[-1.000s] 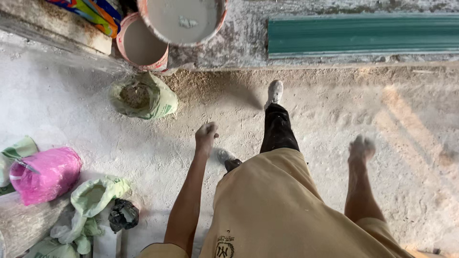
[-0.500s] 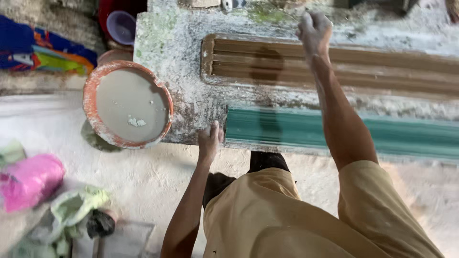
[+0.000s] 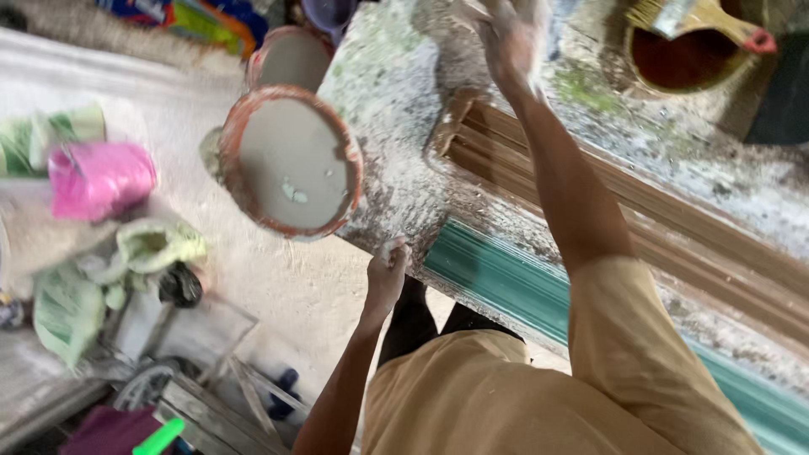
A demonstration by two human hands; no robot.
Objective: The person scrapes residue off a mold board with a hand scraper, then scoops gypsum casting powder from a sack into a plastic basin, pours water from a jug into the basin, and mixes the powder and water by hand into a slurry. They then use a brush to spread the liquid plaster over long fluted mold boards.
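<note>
My right hand (image 3: 506, 35) reaches far across the mottled grey table (image 3: 396, 101), past the end of a long brown ribbed moulding (image 3: 640, 211). It is blurred, so its fingers cannot be read. With its fingers curled, my left hand (image 3: 387, 271) rests against the table's near edge, beside the end of a teal ribbed moulding (image 3: 514, 282). Just left of that hand, a round rust-rimmed bucket of grey liquid (image 3: 291, 164) stands at the table corner. A pot of brown paint (image 3: 674, 59) with a yellow-handled brush (image 3: 699, 17) sits at the far right.
A second bucket (image 3: 291, 55) stands behind the first. On the sandy floor to the left lie a pink bag (image 3: 101, 177), green-and-white sacks (image 3: 156, 244) and a dark rag (image 3: 179, 285). Wooden slats (image 3: 211, 404) and a bright green handle (image 3: 156, 438) are at the lower left.
The view has swung and tilted closer to the table. My right arm has stretched farther across it, past the brown moulding. My left hand stays at the table edge.
</note>
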